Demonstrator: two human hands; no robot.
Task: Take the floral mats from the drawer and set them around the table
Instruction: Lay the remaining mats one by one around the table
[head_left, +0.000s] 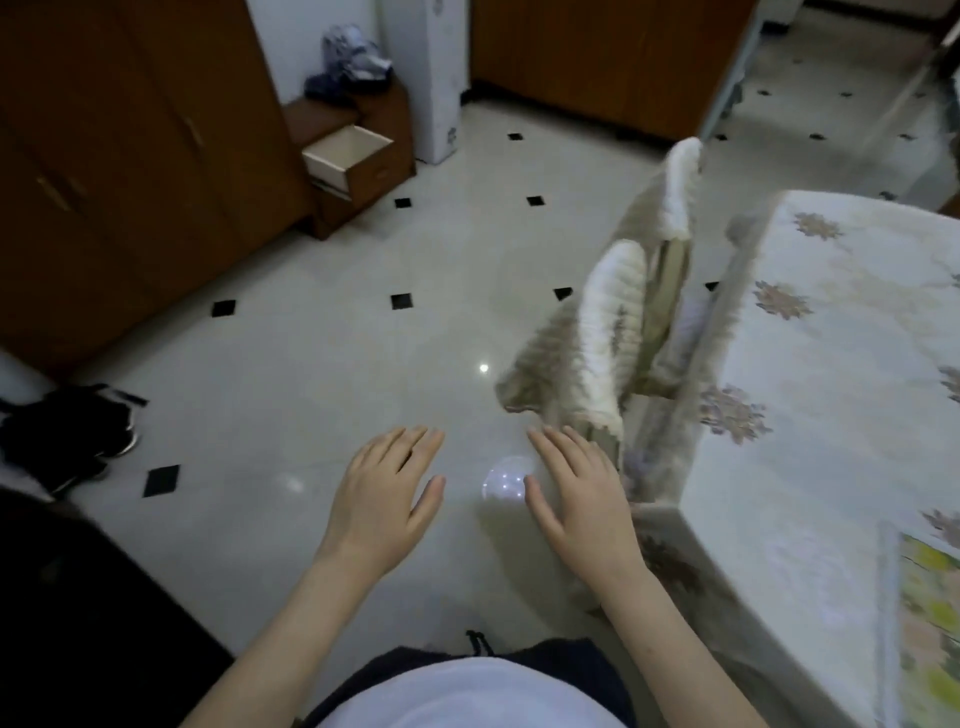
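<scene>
Left hand (387, 486) and right hand (579, 491) are both flat, fingers straight, holding nothing. Open drawer (347, 152) stands far beyond the fingertips; one floral mat (930, 618) lies on the table (810, 467), right of the right fingers.

Both bare forearms reach forward, palms down. The left hand (387, 486) and right hand (582, 488) hover side by side, fingers straight, holding nothing.

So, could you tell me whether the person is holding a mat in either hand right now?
No, the left hand and the right hand are both open with straight fingers, held out above the tiled floor and holding nothing.
</scene>
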